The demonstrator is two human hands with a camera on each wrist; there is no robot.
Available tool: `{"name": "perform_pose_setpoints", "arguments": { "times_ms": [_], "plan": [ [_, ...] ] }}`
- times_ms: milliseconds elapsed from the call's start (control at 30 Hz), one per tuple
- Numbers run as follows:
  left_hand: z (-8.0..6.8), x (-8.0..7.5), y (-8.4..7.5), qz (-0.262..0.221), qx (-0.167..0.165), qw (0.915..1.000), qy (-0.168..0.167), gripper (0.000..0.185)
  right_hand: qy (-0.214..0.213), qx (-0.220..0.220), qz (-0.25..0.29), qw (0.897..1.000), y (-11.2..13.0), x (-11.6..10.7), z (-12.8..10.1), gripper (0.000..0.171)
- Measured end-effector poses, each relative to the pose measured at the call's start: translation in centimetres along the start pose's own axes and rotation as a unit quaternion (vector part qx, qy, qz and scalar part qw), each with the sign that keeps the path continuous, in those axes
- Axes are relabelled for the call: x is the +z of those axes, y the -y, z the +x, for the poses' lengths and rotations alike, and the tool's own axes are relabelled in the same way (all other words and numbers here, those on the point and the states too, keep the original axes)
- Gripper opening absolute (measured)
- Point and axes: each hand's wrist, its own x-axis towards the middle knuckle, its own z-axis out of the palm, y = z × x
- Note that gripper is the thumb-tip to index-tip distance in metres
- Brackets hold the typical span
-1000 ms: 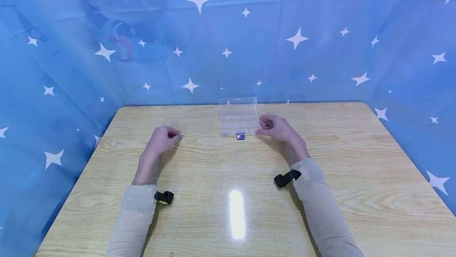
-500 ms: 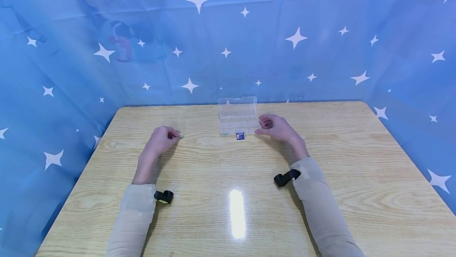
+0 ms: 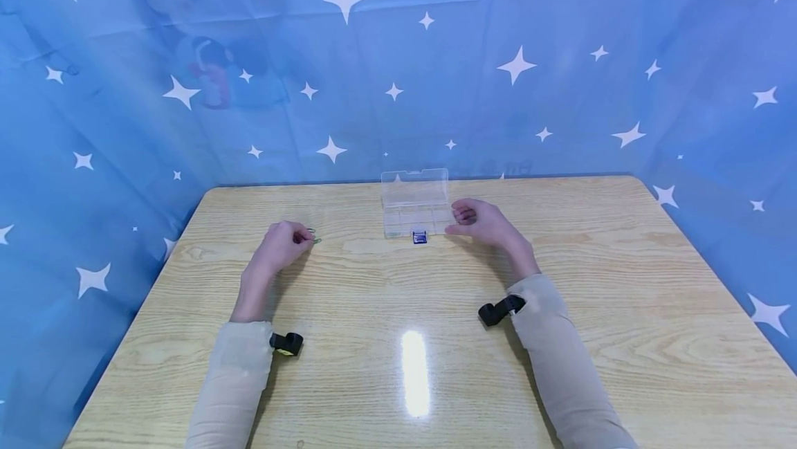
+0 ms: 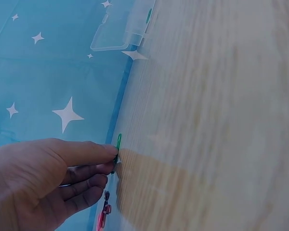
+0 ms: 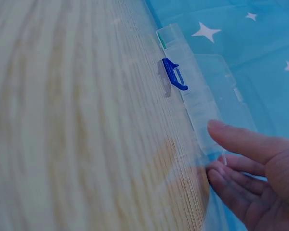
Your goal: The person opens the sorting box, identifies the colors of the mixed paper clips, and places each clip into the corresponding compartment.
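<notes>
My left hand point(image 3: 305, 236) rests on the wooden table point(image 3: 398, 310), left of centre, and pinches a small green paper clip point(image 3: 316, 239) between thumb and forefinger. The left wrist view shows the green clip point(image 4: 118, 150) at the fingertips point(image 4: 106, 150), with a pink clip point(image 4: 103, 215) lying under the curled fingers. A clear plastic compartment box point(image 3: 416, 204) stands open at the far middle. A blue binder clip point(image 3: 420, 236) lies against its front edge. My right hand point(image 3: 459, 221) sits beside the box's right end with loosely curled fingers point(image 5: 236, 168), holding nothing.
A blue star-patterned cloth point(image 3: 398, 68) walls in the table at the back and both sides. A bright light reflection point(image 3: 414, 373) lies on the near middle of the tabletop. Black wrist cameras point(image 3: 501, 311) sit on both sleeves.
</notes>
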Motion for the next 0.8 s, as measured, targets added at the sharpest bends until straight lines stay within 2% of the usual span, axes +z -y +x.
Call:
{"name": "perform_pose_setpoints", "arguments": {
  "times_ms": [400,800],
  "plan": [
    [-0.03,-0.06,0.15,0.002,0.010,0.9998,0.018,0.017,0.001,0.000,0.000,1.000,-0.05,0.02,0.02,0.063],
    [-0.40,-0.23,-0.40,-0.030,0.011,0.9995,0.002,0.019,-0.001,-0.001,-0.001,1.000,0.04,0.07,0.00,0.063]
  ]
}}
